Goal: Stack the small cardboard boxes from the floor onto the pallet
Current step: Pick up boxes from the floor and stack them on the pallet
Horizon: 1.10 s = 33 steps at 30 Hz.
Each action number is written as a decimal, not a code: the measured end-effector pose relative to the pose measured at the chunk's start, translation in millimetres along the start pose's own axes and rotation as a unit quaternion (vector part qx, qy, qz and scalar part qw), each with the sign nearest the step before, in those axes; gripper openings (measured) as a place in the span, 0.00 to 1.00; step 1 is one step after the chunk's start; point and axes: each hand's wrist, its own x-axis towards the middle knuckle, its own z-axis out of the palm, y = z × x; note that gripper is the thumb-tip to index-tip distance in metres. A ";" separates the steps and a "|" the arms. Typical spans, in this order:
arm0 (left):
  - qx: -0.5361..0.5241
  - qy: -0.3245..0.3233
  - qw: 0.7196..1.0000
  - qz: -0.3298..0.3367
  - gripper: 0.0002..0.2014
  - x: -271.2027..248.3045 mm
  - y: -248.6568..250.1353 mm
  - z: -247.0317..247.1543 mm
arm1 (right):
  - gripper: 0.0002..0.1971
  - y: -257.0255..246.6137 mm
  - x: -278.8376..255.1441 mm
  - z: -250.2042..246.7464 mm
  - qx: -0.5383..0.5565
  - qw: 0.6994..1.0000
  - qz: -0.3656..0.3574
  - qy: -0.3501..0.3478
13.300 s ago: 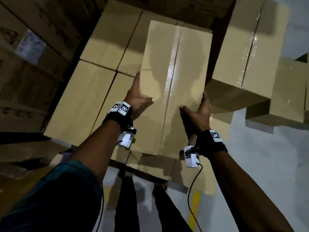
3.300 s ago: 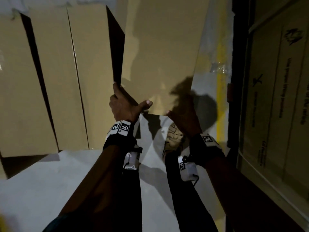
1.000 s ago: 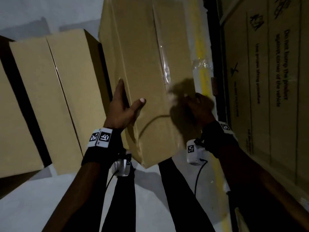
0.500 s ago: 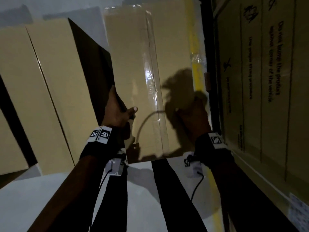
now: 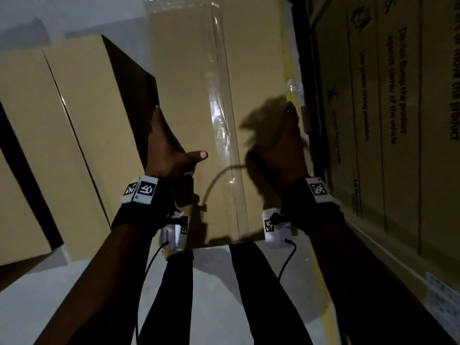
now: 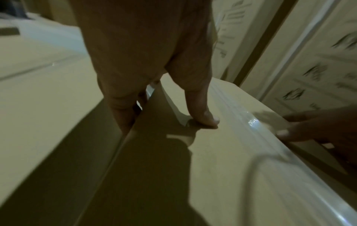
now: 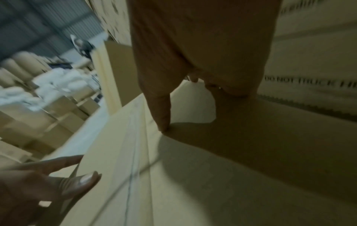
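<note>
I hold one tan cardboard box (image 5: 224,95) with clear tape down its middle, raised in front of me above the floor. My left hand (image 5: 169,150) grips its left edge, thumb on the taped face and fingers down the dark side. Along the right edge my right hand (image 5: 281,150) grips the same way, partly in shadow. The left wrist view has the left thumb (image 6: 203,113) pressed on the box (image 6: 231,168). In the right wrist view the right thumb (image 7: 162,119) lies on the box (image 7: 193,183). No pallet is in view.
Several more tan boxes (image 5: 74,145) lie side by side on the grey floor (image 5: 74,307) at the left. A tall printed carton (image 5: 398,120) walls off the right side. A yellow floor line (image 5: 293,83) runs beside it. My legs stand below the box.
Over the last second the box has swung from a tilted pose to face me squarely and now fills more of the view. Both hands have kept their hold on its edges.
</note>
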 end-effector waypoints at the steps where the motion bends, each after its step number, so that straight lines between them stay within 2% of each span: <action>1: 0.003 0.002 1.000 0.005 0.70 -4.6 8.8 -8.8 | 0.28 -11.6 -9.1 -3.9 -0.006 1.000 0.016 0.012; 4: -0.002 0.001 1.000 0.026 0.71 -19.9 43.3 -35.7 | 0.31 -49.6 -22.5 -12.4 0.133 0.989 0.036 0.048; 6: -0.002 -0.008 0.999 0.034 0.71 -33.9 66.2 -55.0 | 0.28 -84.1 -34.8 -14.5 0.165 0.982 0.095 0.009; 8: -0.012 -0.008 0.999 0.038 0.71 -52.6 89.0 -76.1 | 0.30 -120.9 -40.0 -30.7 0.192 0.971 0.142 -0.019; 10: -0.045 -0.006 0.998 0.032 0.72 -75.9 107.7 -100.6 | 0.32 -161.5 -53.0 -41.3 0.126 0.981 0.143 -0.023; 12: -0.064 -0.004 0.998 0.026 0.73 -105.0 123.9 -128.4 | 0.26 -203.5 -80.1 -50.5 0.054 0.987 0.116 -0.093; 13: -0.072 -0.005 0.997 0.030 0.73 -118.6 129.1 -140.4 | 0.34 -216.6 -93.7 -51.6 0.031 0.987 0.122 -0.094; 14: -0.084 -0.002 0.996 0.032 0.73 -133.1 134.5 -153.3 | 0.44 -235.3 -108.0 -53.7 -0.052 0.993 0.095 -0.054; 15: -0.099 0.002 0.994 0.038 0.73 -151.8 144.1 -170.0 | 0.50 -256.8 -125.0 -56.2 -0.084 0.994 0.056 -0.039; 18: -0.149 0.020 0.987 0.065 0.71 -201.4 167.5 -217.1 | 0.55 -320.2 -164.6 -62.1 -0.119 0.991 -0.037 -0.040; 21: -0.177 0.053 0.980 0.077 0.69 -252.8 182.3 -264.9 | 0.60 -375.7 -199.4 -62.3 -0.157 0.984 -0.064 -0.050; 27: -0.176 0.149 0.969 0.085 0.67 -357.9 191.8 -358.0 | 0.58 -484.3 -298.0 -43.4 -0.153 0.978 -0.125 -0.060; 33: -0.209 0.254 0.940 0.086 0.64 -448.8 192.3 -423.8 | 0.55 -563.0 -353.0 -20.3 -0.170 0.952 -0.230 -0.111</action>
